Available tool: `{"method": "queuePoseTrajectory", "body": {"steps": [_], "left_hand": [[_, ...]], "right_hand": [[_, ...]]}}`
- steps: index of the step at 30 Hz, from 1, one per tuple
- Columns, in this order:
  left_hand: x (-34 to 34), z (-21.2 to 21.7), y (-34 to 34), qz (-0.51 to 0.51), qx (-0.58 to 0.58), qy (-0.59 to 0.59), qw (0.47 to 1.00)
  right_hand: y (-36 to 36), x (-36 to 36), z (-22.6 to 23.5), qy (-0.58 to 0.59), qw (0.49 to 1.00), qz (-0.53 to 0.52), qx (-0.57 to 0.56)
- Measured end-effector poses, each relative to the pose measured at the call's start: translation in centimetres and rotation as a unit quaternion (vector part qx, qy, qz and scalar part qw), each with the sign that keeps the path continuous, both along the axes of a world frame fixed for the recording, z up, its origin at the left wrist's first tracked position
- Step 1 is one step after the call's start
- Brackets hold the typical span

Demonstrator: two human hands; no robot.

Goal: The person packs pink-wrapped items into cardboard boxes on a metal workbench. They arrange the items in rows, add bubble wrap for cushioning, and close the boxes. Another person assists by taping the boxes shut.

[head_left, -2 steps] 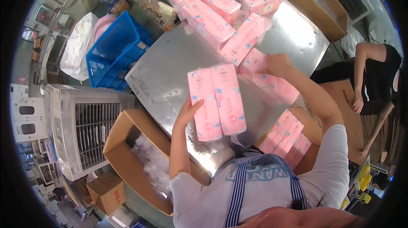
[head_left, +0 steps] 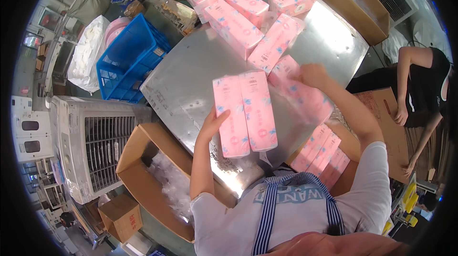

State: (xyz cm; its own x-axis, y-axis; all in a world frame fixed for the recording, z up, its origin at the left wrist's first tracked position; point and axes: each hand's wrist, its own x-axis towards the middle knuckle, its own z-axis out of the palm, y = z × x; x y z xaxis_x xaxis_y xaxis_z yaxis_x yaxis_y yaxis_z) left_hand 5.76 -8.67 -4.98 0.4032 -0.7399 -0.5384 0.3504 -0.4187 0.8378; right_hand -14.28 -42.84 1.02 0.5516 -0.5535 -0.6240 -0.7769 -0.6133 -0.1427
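Note:
Two long pink packs [head_left: 245, 113] lie side by side on the shiny metal table [head_left: 191, 79]. My left hand [head_left: 213, 121] presses against their left edge, fingers spread. My right hand [head_left: 312, 73] rests on another pink pack [head_left: 300, 91], blurred, lying to the right of the pair. More pink packs [head_left: 238, 22] are piled at the far side of the table. Several pink packs [head_left: 319, 153] stand packed in a cardboard box [head_left: 346, 179] at my right.
An open cardboard box [head_left: 138, 151] lined with clear plastic sits at my left. A blue crate [head_left: 129, 60] and a white slatted machine [head_left: 86, 141] stand further left. Another person [head_left: 420, 89] handles flat cardboard [head_left: 389, 113] at the right. An empty box [head_left: 353, 10] sits far right.
My right hand has shifted slightly on the pack at the right, which looks blurred. The pair of packs and my left hand stay about where they were.

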Motion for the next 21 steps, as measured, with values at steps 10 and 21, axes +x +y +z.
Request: {"method": "queuePoseTrajectory", "body": {"steps": [10,21], "left_hand": [[-3.0,-1.7,-0.7,0.020,-0.066,-0.047,0.997],[-15.6,2.4,1.2,0.006,-0.105,0.121,0.987]], "right_hand": [[9.9,-10.2,-5.4,-0.427,0.816,-0.284,0.266],[21.1,-25.0,-5.8,-0.598,0.489,-0.578,0.263]]}}
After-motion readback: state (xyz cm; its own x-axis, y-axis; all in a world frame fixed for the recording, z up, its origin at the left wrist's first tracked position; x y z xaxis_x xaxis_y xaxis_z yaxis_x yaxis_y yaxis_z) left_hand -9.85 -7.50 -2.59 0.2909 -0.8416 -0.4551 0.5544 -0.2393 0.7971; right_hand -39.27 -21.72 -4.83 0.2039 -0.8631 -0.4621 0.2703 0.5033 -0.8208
